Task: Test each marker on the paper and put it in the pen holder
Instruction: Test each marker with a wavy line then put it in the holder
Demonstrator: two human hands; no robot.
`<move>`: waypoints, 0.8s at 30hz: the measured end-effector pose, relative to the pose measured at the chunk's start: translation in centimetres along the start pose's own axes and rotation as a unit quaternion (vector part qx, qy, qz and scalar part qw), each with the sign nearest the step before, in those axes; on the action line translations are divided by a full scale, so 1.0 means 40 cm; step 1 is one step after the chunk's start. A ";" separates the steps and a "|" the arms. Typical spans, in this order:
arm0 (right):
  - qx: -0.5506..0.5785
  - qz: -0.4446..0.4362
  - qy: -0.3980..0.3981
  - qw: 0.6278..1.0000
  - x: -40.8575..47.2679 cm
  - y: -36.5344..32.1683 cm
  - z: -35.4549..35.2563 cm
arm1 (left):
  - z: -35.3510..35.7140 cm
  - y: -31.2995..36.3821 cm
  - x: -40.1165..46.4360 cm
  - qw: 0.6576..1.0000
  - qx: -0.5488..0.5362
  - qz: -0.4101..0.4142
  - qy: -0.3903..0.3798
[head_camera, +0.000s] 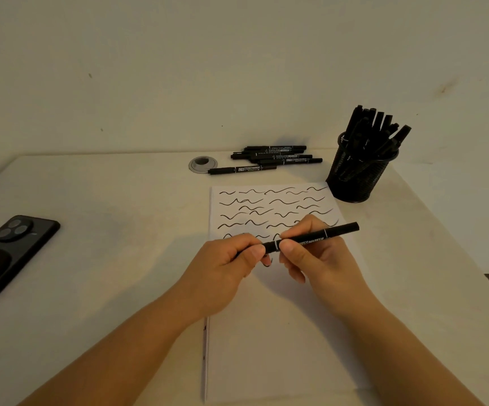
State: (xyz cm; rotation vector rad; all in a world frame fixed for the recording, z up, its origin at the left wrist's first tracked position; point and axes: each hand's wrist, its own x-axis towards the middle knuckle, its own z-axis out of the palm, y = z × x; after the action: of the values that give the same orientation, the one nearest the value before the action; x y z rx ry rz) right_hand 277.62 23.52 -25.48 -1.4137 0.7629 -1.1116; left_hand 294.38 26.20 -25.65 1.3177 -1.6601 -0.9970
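— Where now?
— Black marker [304, 239] up over the paper [275, 332], held in both hands. Left hand [222, 268] pinched shut on the cap end. Right hand [316, 259] wrapped tight round the body, beside the white ring.
— Heavy?
— Looks light, stiff, smooth plastic. Maybe a bit slippery. Best gripped near the ring, cap pulled straight.
— Cap on or off?
— Hard to tell; fingers hide the tip.
— Anything else around?
— Pen holder [357, 174] at the back right, already crowded with markers. More loose markers [269, 159] lying behind the paper. Phone [5, 253] far left, well apart. Nothing blocking the way to the holder.
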 end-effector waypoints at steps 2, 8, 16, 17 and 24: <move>-0.007 -0.006 0.021 1.000 0.003 0.000 -0.001 | -0.005 0.000 0.007 1.000 0.004 0.002 0.022; -0.008 0.022 0.106 0.994 0.015 -0.008 -0.038 | -0.040 -0.003 0.025 0.982 -0.091 -0.029 0.166; -0.439 -0.154 0.058 0.884 0.045 -0.050 0.003 | -0.044 0.037 0.060 0.985 0.049 0.052 0.157; -0.478 -0.169 0.049 0.861 0.056 -0.059 0.002 | -0.043 0.048 0.069 0.983 0.086 0.070 0.146; -0.508 -0.151 0.090 0.843 0.151 -0.109 -0.055 | -0.053 0.105 0.184 0.968 0.158 0.125 0.152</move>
State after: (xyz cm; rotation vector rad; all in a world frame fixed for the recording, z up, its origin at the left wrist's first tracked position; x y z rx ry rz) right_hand 277.05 17.88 -20.15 -2.4002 1.4245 -1.1194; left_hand 293.60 19.39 -20.23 1.3419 -1.7345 -0.3683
